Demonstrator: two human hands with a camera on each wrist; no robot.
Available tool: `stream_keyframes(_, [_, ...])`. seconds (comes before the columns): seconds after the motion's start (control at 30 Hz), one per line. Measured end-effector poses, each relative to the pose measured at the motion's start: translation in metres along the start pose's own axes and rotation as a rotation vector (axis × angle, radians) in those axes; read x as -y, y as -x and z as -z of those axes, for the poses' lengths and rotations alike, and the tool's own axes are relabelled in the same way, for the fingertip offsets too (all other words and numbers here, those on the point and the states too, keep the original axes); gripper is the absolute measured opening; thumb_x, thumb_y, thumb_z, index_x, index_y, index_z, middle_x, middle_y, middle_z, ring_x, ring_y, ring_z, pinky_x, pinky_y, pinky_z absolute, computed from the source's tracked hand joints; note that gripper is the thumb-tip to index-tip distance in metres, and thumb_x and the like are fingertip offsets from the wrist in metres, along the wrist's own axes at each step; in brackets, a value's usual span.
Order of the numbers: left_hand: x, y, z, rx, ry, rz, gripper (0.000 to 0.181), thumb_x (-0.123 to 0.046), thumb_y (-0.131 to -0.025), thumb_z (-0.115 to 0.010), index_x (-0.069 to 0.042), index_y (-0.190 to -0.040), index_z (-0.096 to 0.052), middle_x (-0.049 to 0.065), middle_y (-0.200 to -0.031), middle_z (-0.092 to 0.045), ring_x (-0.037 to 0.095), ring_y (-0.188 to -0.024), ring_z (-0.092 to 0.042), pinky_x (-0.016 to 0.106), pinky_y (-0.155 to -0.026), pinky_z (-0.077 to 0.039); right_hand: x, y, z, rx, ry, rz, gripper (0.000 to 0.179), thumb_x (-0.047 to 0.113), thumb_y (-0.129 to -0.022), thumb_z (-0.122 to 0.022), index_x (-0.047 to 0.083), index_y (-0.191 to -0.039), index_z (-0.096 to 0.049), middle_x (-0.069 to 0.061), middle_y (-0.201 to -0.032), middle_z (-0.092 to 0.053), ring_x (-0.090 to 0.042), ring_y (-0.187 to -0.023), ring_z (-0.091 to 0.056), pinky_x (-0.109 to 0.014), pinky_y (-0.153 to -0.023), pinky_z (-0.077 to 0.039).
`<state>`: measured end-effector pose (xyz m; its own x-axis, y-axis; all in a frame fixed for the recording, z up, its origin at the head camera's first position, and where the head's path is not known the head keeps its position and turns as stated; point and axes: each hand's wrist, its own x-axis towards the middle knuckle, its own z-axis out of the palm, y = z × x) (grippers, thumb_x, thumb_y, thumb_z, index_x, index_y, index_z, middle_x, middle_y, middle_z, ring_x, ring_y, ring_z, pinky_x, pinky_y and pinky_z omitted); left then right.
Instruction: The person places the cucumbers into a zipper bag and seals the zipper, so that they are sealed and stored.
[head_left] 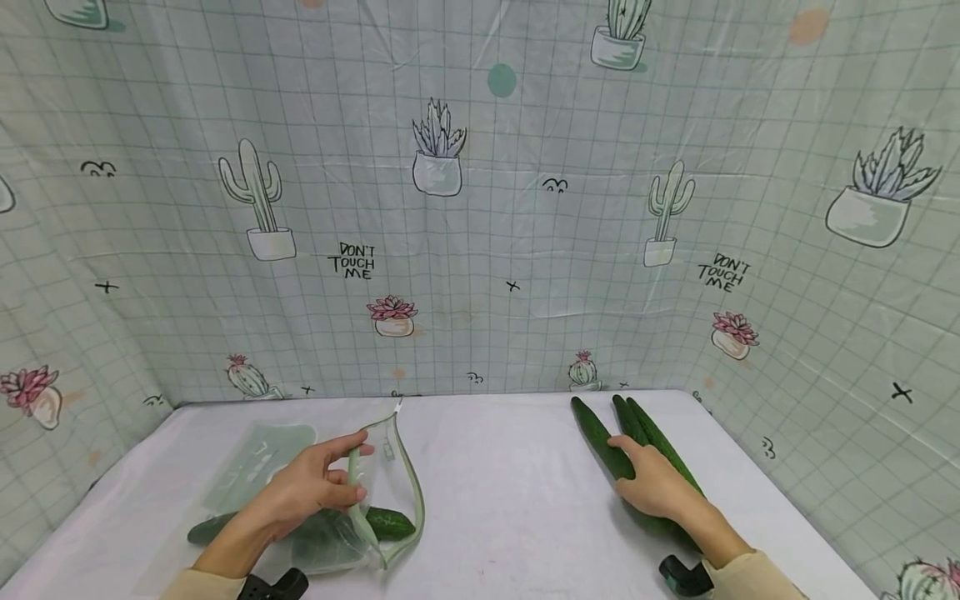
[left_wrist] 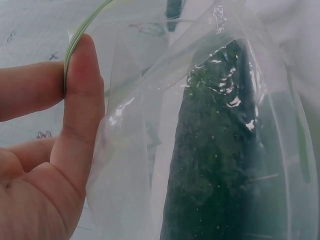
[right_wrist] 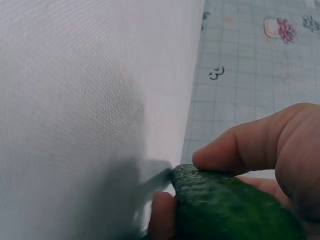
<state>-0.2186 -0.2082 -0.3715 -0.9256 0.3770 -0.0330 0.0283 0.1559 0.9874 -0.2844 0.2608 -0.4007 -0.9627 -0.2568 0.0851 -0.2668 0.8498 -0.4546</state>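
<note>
My left hand (head_left: 311, 483) pinches the green-edged rim of a clear zip bag (head_left: 416, 487) between thumb and fingers, and the bag's mouth stands apart toward the right. Inside it a cucumber (head_left: 392, 524) lies lengthwise; the left wrist view shows this dark cucumber (left_wrist: 215, 150) through the shiny plastic. At the table's right side my right hand (head_left: 656, 483) grips a cucumber (head_left: 595, 427), its fingers around the sides. In the right wrist view, thumb and fingers hold that cucumber (right_wrist: 225, 205) near one end. Two more cucumbers (head_left: 667, 450) lie close beside it, partly hidden by the hand.
A pale green translucent bag panel (head_left: 262, 454) lies flat behind my left forearm. The white table (head_left: 510, 500) stretches between the two hands. A grid-patterned curtain (head_left: 480, 250) with cactus drawings hangs behind it and along both sides.
</note>
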Motion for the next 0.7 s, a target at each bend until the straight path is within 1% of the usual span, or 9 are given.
stream_keyframes(0.17, [0.0000,-0.0004,0.0003,0.005,0.004,0.005,0.090,-0.007,-0.084,-0.072,0.002,-0.152,-0.013,0.029,-0.149,-0.023,0.010,-0.060,-0.042,0.034,-0.068,-0.050,-0.0016,-0.0009,-0.0005,-0.041,-0.001,-0.004,0.055,0.006,-0.082,-0.062,0.003,-0.136,-0.048,-0.036,-0.125,-0.048,-0.039,-0.105,-0.052,-0.044,-0.070,-0.044])
stream_keyframes(0.3, [0.0005,-0.0007,0.0005,0.007,0.005,0.004,0.091,-0.008,-0.084,-0.072,0.002,-0.152,-0.013,0.030,-0.149,-0.022,0.010,-0.060,-0.041,0.034,-0.067,-0.050,-0.0023,-0.0018,-0.0003,-0.062,-0.010,0.002,0.055,0.006,-0.083,-0.063,0.002,-0.135,-0.049,-0.036,-0.127,-0.048,-0.036,-0.100,-0.052,-0.043,-0.070,-0.043])
stream_keyframes(0.4, [0.0005,-0.0006,0.0001,0.004,0.007,0.005,0.091,-0.008,-0.084,-0.073,0.002,-0.152,-0.014,0.030,-0.149,-0.022,0.010,-0.059,-0.041,0.034,-0.067,-0.050,-0.0025,-0.0022,-0.0001,-0.081,-0.020,0.013,0.053,0.007,-0.084,-0.062,0.001,-0.135,-0.049,-0.033,-0.128,-0.049,-0.034,-0.102,-0.053,-0.042,-0.072,-0.042])
stream_keyframes(0.43, [0.0005,-0.0006,0.0000,0.003,0.007,0.005,0.091,-0.007,-0.084,-0.072,0.002,-0.152,-0.014,0.030,-0.149,-0.022,0.010,-0.059,-0.040,0.034,-0.067,-0.050,-0.0022,-0.0022,0.0000,-0.087,-0.023,0.018,0.053,0.007,-0.085,-0.062,0.001,-0.136,-0.049,-0.033,-0.128,-0.050,-0.035,-0.104,-0.053,-0.043,-0.073,-0.043])
stream_keyframes(0.53, [0.0007,-0.0005,-0.0007,0.000,0.003,0.004,0.090,-0.006,-0.084,-0.072,0.003,-0.152,-0.014,0.030,-0.149,-0.022,0.010,-0.059,-0.040,0.034,-0.067,-0.050,-0.0011,-0.0029,-0.0003,-0.119,-0.015,0.037,0.052,0.008,-0.085,-0.063,0.003,-0.135,-0.051,-0.026,-0.120,-0.056,-0.036,-0.107,-0.054,-0.046,-0.076,-0.046])
stream_keyframes(0.6, [0.0007,-0.0005,-0.0010,-0.002,0.000,0.005,0.089,-0.006,-0.084,-0.071,0.002,-0.152,-0.014,0.030,-0.149,-0.023,0.010,-0.059,-0.039,0.035,-0.067,-0.050,0.0003,-0.0037,-0.0007,-0.132,-0.014,0.054,0.052,0.009,-0.085,-0.064,0.005,-0.135,-0.051,-0.019,-0.109,-0.059,-0.032,-0.099,-0.055,-0.045,-0.075,-0.045])
stream_keyframes(0.67, [0.0008,-0.0008,-0.0013,-0.004,0.001,0.006,0.089,-0.005,-0.084,-0.071,0.002,-0.152,-0.014,0.030,-0.149,-0.023,0.010,-0.059,-0.039,0.034,-0.067,-0.050,0.0023,-0.0041,-0.0011,-0.148,-0.020,0.074,0.052,0.009,-0.085,-0.065,0.007,-0.135,-0.052,-0.010,-0.099,-0.056,-0.024,-0.088,-0.051,-0.041,-0.070,-0.043])
stream_keyframes(0.7, [0.0006,-0.0009,-0.0013,-0.006,0.002,0.008,0.088,-0.005,-0.084,-0.071,0.002,-0.152,-0.014,0.030,-0.149,-0.023,0.010,-0.059,-0.039,0.034,-0.067,-0.050,0.0035,-0.0041,-0.0012,-0.157,-0.023,0.090,0.052,0.010,-0.085,-0.066,0.008,-0.135,-0.053,-0.008,-0.097,-0.055,-0.022,-0.086,-0.049,-0.039,-0.069,-0.042])
